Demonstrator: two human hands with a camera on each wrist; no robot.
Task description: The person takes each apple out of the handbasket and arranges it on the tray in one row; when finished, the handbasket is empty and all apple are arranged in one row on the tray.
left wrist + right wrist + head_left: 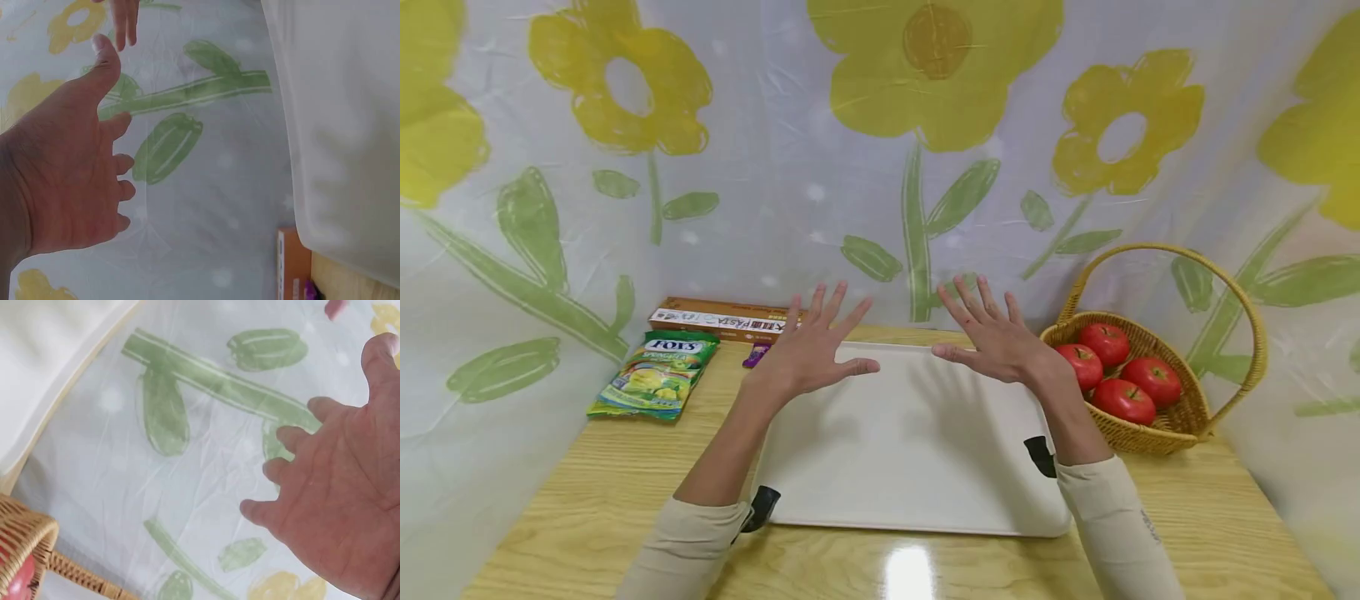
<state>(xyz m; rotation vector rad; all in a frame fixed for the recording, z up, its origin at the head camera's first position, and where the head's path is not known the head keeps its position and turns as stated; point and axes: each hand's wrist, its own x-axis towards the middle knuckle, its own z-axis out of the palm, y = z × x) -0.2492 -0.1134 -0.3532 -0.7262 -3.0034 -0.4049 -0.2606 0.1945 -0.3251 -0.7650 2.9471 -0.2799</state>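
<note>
Both hands hover over a white tray (895, 467) that lies on the wooden table, and their shadows fall across it. My left hand (808, 350) has its fingers spread and holds nothing; its palm (69, 162) shows bare in the left wrist view. Over the tray's right side, my right hand (1000, 337) is spread too, its palm (350, 487) likewise bare. The thumbs point toward each other with a gap between them. Close by the right wrist stands a wicker basket (1195, 437) with several red apples (1123, 402).
A green FOX'S candy bag (658, 375) lies left of the tray. Behind it is a long pasta box (722, 321), with a small purple packet (756, 356) in front. A flowered curtain (760, 183) hangs along the back and sides of the wooden table (587, 517).
</note>
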